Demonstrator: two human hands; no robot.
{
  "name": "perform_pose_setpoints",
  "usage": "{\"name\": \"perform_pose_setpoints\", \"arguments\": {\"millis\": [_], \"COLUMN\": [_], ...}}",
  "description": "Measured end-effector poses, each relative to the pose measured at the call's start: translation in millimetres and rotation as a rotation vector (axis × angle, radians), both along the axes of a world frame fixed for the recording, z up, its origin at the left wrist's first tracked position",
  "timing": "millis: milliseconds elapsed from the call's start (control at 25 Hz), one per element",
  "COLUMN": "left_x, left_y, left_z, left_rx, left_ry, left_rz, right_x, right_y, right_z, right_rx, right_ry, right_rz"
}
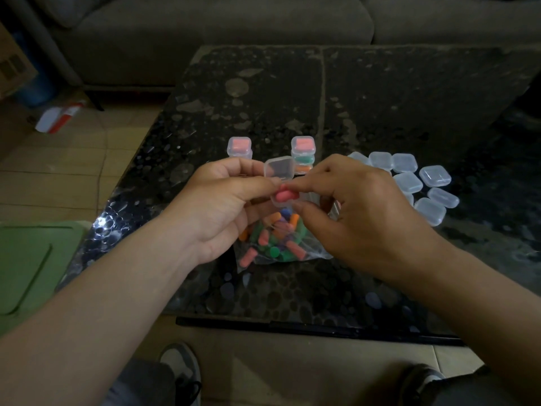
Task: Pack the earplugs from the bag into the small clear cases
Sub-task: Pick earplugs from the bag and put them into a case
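My left hand (222, 200) holds a small clear case (279, 171) above the table, its hinged lid standing open. A pink earplug (284, 196) lies in the case's lower half. My right hand (351, 206) pinches that earplug at the case with fingertips and thumb. Beneath both hands a clear plastic bag (272, 244) of orange, green, pink and purple earplugs lies on the dark table (263, 92). Two stacks of filled cases stand behind, one at the left (240, 146) and one at the right (303, 153).
Several empty clear cases (415, 183) lie in a cluster on the table to the right. A grey sofa (205, 33) runs behind the table. A green lid-like object (32, 265) sits at the left, and my shoes (181, 367) show below the table's front edge.
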State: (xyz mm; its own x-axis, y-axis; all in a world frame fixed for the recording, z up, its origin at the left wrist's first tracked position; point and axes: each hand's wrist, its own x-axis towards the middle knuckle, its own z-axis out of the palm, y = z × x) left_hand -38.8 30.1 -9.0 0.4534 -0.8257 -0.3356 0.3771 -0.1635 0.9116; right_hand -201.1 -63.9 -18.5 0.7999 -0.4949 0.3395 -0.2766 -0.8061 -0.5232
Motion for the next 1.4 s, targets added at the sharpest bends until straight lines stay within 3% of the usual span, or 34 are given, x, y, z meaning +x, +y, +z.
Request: {"name": "perform_pose_setpoints", "arguments": {"millis": [160, 560, 720, 840, 1040, 1240, 1400], "left_x": [0.7, 2.5, 4.9, 6.1, 1.5, -4.3, -3.2], "left_y": [-0.2, 1.0, 1.5, 2.0, 5.1, 4.6, 3.8], "left_z": [0.1, 0.3, 0.2, -0.5, -2.8, -11.0, -13.4], "left_rx": [-0.012, -0.023, -0.033, -0.026, -0.061, -0.166, -0.178], "left_ry": [0.066, 0.027, 0.039, 0.031, -0.12, -0.466, -0.596], "left_rz": [0.012, -0.024, -0.081, -0.108, -0.193, -0.176, -0.171], "right_x": [1.8, 1.0, 1.8, 3.2, 3.6, 3.5, 3.8], "right_y": [1.3, 6.7, 5.5, 5.0, 3.8, 3.5, 3.8], "right_z": [-1.7, 12.3, 6.9, 8.1, 9.5, 9.5, 9.9], "right_rx": [-0.011, 0.003, -0.158, -0.14, -0.058, 0.002, 0.021], "right_ry": [-0.007, 0.074, 0.093, 0.065, 0.023, 0.004, 0.005], "right_rz": [-0.003, -0.113, -0.113, -0.122, -0.133, -0.13, -0.122]}}
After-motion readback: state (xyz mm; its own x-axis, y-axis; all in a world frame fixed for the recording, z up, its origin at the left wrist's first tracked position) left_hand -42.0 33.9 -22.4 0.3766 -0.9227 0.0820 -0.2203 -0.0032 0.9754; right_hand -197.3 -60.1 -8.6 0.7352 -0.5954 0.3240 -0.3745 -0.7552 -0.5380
